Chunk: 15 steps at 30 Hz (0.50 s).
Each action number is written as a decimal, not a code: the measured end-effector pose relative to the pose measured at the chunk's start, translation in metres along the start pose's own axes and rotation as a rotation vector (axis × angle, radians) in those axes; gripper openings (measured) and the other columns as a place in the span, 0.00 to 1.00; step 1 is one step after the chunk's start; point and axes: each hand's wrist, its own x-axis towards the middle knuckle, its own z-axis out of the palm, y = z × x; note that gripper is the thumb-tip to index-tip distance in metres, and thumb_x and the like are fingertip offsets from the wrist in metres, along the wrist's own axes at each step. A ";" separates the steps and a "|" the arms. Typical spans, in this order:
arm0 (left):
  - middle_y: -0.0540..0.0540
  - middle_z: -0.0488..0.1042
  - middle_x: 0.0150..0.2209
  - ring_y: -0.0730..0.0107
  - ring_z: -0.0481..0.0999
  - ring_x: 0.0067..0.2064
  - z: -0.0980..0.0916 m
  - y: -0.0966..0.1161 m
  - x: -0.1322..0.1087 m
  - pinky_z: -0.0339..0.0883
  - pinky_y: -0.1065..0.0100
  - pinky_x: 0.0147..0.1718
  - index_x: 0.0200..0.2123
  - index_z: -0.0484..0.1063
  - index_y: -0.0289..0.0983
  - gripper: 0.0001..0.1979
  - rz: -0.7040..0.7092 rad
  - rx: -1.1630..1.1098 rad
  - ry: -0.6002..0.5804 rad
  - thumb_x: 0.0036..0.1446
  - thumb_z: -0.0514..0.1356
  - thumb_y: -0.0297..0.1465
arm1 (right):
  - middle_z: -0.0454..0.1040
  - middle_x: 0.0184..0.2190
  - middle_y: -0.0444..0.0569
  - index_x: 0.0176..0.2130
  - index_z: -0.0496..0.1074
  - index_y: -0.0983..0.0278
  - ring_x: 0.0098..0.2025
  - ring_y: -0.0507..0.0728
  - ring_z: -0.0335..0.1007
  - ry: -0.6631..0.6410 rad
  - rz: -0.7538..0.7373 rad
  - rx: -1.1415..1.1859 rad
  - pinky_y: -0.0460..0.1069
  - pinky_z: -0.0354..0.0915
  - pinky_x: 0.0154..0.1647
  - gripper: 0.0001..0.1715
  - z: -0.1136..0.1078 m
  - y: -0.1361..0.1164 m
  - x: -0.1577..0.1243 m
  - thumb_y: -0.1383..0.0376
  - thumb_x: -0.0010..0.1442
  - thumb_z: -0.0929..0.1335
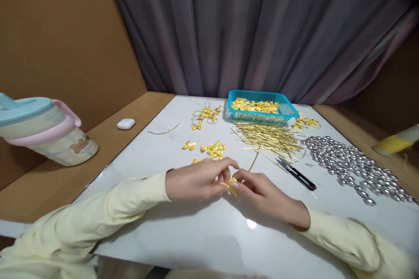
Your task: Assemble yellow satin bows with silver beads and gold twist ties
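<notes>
Both hands meet over the front middle of the white tabletop (196, 231), pinching one small yellow ribbon bow (233, 187). My left hand (204, 178) grips the bow's left side between thumb and fingers. On the bow's right loop, the thumb and index finger of my right hand (262, 192) are closed. Fingers hide part of the bow. Just beyond my left hand lies a small pile of yellow bows (216, 150), with a few loose ones (189, 145) to its left. A gold wire tie (254, 159) lies just past my right fingertips.
A blue basket (288, 113) of yellow bows stands at the back. Before it lie gold ties (268, 137) and black-handled snips (299, 175). Silver oval beads (353, 165) spread rightward. Bows with gold loops (207, 114) lie back left. A tumbler (49, 135) and white case (126, 124) stand left.
</notes>
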 end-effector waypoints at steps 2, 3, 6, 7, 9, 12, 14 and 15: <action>0.48 0.72 0.32 0.73 0.70 0.31 0.001 0.000 0.001 0.60 0.73 0.29 0.48 0.60 0.36 0.16 -0.006 0.006 0.016 0.55 0.53 0.25 | 0.62 0.21 0.41 0.33 0.64 0.65 0.21 0.48 0.52 -0.006 -0.020 -0.017 0.44 0.51 0.23 0.17 -0.002 0.000 0.000 0.56 0.64 0.57; 0.48 0.73 0.33 0.73 0.70 0.31 0.001 0.000 0.002 0.60 0.72 0.30 0.49 0.60 0.36 0.16 -0.007 0.009 0.020 0.55 0.53 0.25 | 0.62 0.21 0.41 0.33 0.64 0.65 0.22 0.48 0.53 -0.008 -0.030 -0.020 0.44 0.52 0.23 0.17 -0.003 0.000 0.000 0.56 0.64 0.56; 0.47 0.73 0.35 0.72 0.70 0.32 0.000 -0.001 0.003 0.60 0.73 0.30 0.49 0.60 0.36 0.17 -0.037 -0.002 0.012 0.56 0.55 0.28 | 0.65 0.24 0.43 0.31 0.64 0.65 0.26 0.49 0.59 -0.015 -0.050 -0.003 0.45 0.56 0.29 0.18 -0.006 0.000 0.001 0.58 0.65 0.55; 0.46 0.73 0.35 0.72 0.71 0.32 -0.002 -0.002 0.004 0.60 0.73 0.30 0.49 0.60 0.36 0.16 -0.055 -0.011 0.011 0.56 0.55 0.30 | 0.65 0.25 0.44 0.30 0.64 0.65 0.27 0.50 0.60 -0.013 -0.051 0.008 0.45 0.57 0.30 0.19 -0.007 -0.001 0.001 0.58 0.65 0.55; 0.47 0.73 0.32 0.72 0.70 0.31 -0.004 -0.004 0.005 0.60 0.73 0.29 0.46 0.64 0.35 0.14 -0.084 -0.011 0.021 0.58 0.53 0.33 | 0.66 0.25 0.44 0.29 0.65 0.65 0.28 0.50 0.61 0.012 -0.039 0.028 0.45 0.57 0.31 0.20 -0.008 -0.001 0.000 0.58 0.65 0.55; 0.48 0.73 0.28 0.74 0.69 0.28 -0.007 -0.007 0.008 0.60 0.74 0.29 0.35 0.70 0.33 0.13 -0.076 0.013 0.014 0.61 0.50 0.34 | 0.66 0.24 0.44 0.29 0.66 0.65 0.27 0.50 0.61 0.082 -0.009 0.050 0.44 0.57 0.30 0.20 -0.010 0.000 0.000 0.57 0.64 0.56; 0.48 0.73 0.25 0.75 0.69 0.27 -0.007 -0.009 0.009 0.59 0.75 0.28 0.30 0.71 0.32 0.15 -0.063 0.003 -0.008 0.61 0.49 0.34 | 0.67 0.24 0.44 0.29 0.66 0.65 0.26 0.49 0.61 0.116 0.007 0.066 0.44 0.57 0.30 0.20 -0.011 0.002 -0.001 0.57 0.64 0.56; 0.48 0.73 0.25 0.76 0.68 0.26 -0.007 -0.010 0.010 0.59 0.75 0.28 0.29 0.72 0.32 0.15 -0.060 -0.007 -0.013 0.61 0.49 0.33 | 0.68 0.24 0.44 0.29 0.67 0.65 0.26 0.49 0.61 0.123 0.013 0.075 0.44 0.57 0.29 0.20 -0.011 0.003 0.000 0.56 0.64 0.57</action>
